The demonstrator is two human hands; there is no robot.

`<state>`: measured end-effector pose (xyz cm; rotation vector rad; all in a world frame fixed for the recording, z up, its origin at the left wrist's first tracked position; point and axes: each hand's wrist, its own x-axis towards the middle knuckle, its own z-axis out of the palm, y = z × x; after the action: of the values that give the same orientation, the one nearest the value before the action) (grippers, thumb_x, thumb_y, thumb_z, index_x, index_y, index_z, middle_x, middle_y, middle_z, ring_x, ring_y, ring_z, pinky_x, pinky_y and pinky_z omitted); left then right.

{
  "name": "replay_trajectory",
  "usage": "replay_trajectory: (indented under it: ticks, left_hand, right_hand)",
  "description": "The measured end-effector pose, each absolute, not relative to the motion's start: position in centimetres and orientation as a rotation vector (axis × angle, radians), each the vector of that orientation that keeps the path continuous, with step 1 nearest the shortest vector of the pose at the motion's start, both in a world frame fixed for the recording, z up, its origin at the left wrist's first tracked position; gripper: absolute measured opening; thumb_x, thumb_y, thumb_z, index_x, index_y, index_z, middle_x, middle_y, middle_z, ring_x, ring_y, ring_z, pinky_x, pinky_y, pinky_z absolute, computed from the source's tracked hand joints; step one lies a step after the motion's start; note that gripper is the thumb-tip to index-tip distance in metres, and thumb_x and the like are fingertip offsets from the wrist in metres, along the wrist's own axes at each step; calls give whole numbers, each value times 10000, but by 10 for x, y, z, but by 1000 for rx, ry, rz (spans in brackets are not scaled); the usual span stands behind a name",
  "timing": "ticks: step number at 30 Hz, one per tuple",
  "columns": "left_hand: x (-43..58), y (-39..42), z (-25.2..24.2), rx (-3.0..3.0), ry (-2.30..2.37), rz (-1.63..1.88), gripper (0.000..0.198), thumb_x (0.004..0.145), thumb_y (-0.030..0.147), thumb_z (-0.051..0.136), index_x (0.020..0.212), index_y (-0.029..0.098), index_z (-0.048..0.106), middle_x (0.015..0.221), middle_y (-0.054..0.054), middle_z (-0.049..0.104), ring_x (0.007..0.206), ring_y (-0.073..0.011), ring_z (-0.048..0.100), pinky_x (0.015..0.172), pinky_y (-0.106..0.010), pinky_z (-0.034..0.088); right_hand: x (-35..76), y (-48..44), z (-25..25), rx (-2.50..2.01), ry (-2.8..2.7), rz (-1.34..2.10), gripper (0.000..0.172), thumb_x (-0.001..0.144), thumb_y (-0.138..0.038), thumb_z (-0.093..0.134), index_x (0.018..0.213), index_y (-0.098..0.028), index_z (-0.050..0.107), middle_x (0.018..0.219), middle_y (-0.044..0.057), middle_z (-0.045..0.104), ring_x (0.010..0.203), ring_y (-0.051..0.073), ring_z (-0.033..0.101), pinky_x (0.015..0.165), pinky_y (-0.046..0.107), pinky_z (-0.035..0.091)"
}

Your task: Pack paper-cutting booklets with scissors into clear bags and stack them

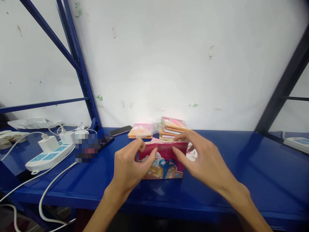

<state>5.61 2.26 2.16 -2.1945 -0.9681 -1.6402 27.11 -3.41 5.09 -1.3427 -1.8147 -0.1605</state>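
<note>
Standing on its lower edge on the blue table is a pink paper-craft packet (166, 172) in clear plastic, with blue child scissors showing on its front. My left hand (131, 164) pinches its top edge on the left, thumb in front and fingers curled behind. At the top right, my right hand (202, 158) grips the same edge between thumb and fingers. Behind it lies a stack of similar packets (172, 125), partly hidden by my right hand. Left of that stack, another small pile of orange and pink packets (141, 130) rests on the table. Crumpled white material (192, 155) shows beside my right hand.
A white power strip (48, 156) with plugged-in chargers stands at the left, its white cables (45, 193) trailing over the table's front edge. A dark phone (120, 130) lies near the wall, another phone (106, 143) nearer. Blue shelf posts (82, 71) rise at both sides.
</note>
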Motion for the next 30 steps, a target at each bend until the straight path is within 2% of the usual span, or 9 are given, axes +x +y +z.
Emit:
replay_trajectory:
  ticks: [3, 5, 11, 20, 25, 30]
  left_hand:
    - [52, 24, 23, -2321, -947, -1650, 331, 851, 247, 701, 700, 220, 408, 618, 85, 402, 514, -74, 386, 525, -216, 355]
    - [49, 25, 24, -2407, -935, -1647, 311, 857, 214, 675, 695, 220, 409, 615, 81, 404, 519, -78, 395, 525, -215, 361]
    - [47, 26, 25, -2464, -899, -1669, 306, 851, 178, 662, 678, 217, 412, 610, 74, 417, 529, -80, 403, 534, -215, 374]
    - [46, 26, 27, -2497, -921, -1655, 310, 857, 183, 657, 671, 213, 411, 603, 75, 424, 514, -72, 412, 518, -210, 370]
    - [45, 26, 27, -2500, -926, -1656, 311, 866, 197, 656, 671, 212, 414, 604, 75, 430, 508, -70, 415, 513, -209, 375]
    - [46, 26, 28, -2508, -926, -1644, 313, 861, 200, 654, 670, 216, 406, 603, 75, 431, 507, -72, 418, 511, -207, 382]
  right_hand:
    - [265, -34, 48, -1333, -1799, -216, 326, 924, -439, 636, 1207, -278, 624, 1232, 55, 698, 1152, 286, 637, 965, 471, 501]
    - [259, -32, 43, -1330, -1773, -213, 395, 914, -486, 655, 1243, -270, 619, 1236, 74, 704, 1170, 306, 632, 992, 494, 491]
    - [248, -27, 36, -1295, -1735, -268, 246, 926, -361, 631, 1147, -254, 658, 1147, 81, 746, 1048, 299, 689, 896, 452, 535]
    - [257, -28, 42, -1343, -1724, -238, 350, 864, -280, 642, 1213, -297, 622, 1119, 10, 777, 944, 279, 746, 818, 423, 562]
    - [264, -30, 46, -1318, -1750, -99, 368, 852, -228, 648, 1208, -313, 609, 1098, -8, 794, 969, 275, 763, 806, 394, 585]
    - [273, -34, 53, -1273, -1777, 53, 362, 859, -206, 629, 1201, -324, 639, 1025, -20, 807, 891, 256, 781, 739, 357, 621]
